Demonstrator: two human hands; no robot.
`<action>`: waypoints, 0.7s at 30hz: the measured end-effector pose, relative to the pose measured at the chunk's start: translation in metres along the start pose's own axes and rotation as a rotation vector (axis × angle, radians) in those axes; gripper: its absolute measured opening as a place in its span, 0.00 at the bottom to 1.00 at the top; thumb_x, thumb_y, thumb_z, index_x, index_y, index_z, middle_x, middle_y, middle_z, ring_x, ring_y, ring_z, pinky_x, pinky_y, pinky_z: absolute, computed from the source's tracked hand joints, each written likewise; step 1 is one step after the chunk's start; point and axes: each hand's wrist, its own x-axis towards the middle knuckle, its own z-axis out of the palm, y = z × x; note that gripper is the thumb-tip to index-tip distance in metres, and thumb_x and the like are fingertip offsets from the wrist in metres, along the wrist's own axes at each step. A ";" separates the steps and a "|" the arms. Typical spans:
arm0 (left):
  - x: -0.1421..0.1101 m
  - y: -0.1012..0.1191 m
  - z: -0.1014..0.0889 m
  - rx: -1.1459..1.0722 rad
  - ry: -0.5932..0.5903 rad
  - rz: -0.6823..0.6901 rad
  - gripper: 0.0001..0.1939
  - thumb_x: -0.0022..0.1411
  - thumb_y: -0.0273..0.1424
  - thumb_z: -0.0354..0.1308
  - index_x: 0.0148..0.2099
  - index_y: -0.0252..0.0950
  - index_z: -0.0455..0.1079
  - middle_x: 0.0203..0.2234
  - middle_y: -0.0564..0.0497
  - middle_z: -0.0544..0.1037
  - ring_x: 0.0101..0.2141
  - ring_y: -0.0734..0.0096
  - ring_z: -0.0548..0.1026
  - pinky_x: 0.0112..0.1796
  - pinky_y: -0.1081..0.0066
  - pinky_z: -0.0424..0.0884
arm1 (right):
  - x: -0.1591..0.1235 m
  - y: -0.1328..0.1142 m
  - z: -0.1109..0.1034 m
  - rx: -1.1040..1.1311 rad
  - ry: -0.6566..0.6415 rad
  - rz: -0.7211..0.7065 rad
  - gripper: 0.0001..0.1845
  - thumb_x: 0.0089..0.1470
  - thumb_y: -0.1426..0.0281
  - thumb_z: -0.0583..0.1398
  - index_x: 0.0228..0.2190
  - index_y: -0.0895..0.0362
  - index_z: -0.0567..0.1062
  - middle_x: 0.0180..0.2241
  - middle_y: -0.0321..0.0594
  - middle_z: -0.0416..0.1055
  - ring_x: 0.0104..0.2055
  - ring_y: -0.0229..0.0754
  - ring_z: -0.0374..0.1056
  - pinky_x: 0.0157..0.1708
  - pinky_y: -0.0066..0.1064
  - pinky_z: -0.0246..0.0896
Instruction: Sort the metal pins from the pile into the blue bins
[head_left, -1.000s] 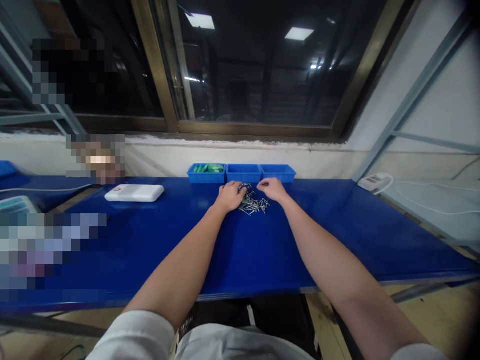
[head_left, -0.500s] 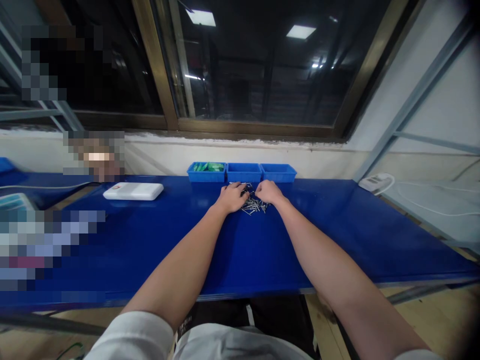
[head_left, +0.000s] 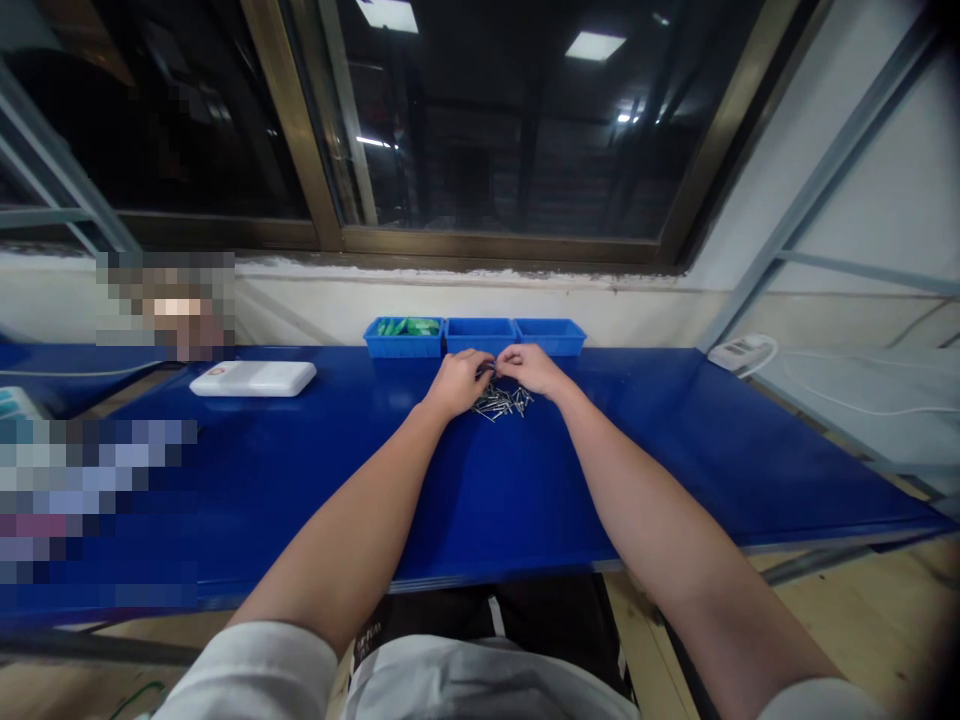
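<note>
A: What is different from a second ago?

B: The two hands have drawn together; the left hand (head_left: 456, 381) and the right hand (head_left: 529, 368) were apart on either side of the pile of small metal pins (head_left: 502, 402), and now their fingertips meet above its far edge; the pins themselves lie where they lay, loose on the blue table (head_left: 480, 500).

A: Do the fingers hold anything?

B: Both sets of fingers are curled in and nearly closed, tips touching between the hands; a sliver of metal shows there, so I judge one or a few pins are pinched, but it is too small to be sure which hand has it.

A: What does that suggest?

B: That sorting through the pile has turned into picking from it.

A: What lies around them?

B: Just beyond the hands, three blue bins stand in a row against the wall; the left bin (head_left: 405, 337) holds green parts, the middle bin (head_left: 480, 334) and the right bin (head_left: 551, 335) show nothing I can make out; a white flat device (head_left: 253, 378) lies well to the left; bare table runs wide on both sides and toward the near edge, so there is free room to move.
</note>
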 end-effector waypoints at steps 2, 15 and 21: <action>0.001 0.001 -0.001 -0.026 0.037 0.010 0.10 0.59 0.30 0.52 0.42 0.36 0.71 0.33 0.48 0.76 0.35 0.67 0.73 0.39 0.69 0.67 | -0.001 -0.003 0.001 0.077 0.002 0.017 0.07 0.45 0.70 0.59 0.28 0.60 0.71 0.24 0.38 0.72 0.23 0.31 0.62 0.25 0.23 0.56; 0.000 -0.001 -0.001 -0.030 0.044 0.008 0.13 0.64 0.33 0.47 0.38 0.36 0.72 0.31 0.48 0.76 0.34 0.69 0.73 0.37 0.70 0.67 | -0.001 -0.003 0.003 0.300 0.031 0.078 0.09 0.40 0.69 0.62 0.28 0.58 0.72 0.20 0.32 0.65 0.20 0.29 0.55 0.18 0.21 0.48; 0.000 0.001 0.000 -0.111 0.092 -0.050 0.09 0.61 0.29 0.50 0.40 0.36 0.70 0.33 0.49 0.76 0.34 0.69 0.73 0.39 0.70 0.68 | 0.002 -0.001 0.004 0.433 0.055 0.134 0.08 0.37 0.73 0.62 0.26 0.60 0.71 0.20 0.35 0.66 0.19 0.29 0.55 0.16 0.22 0.45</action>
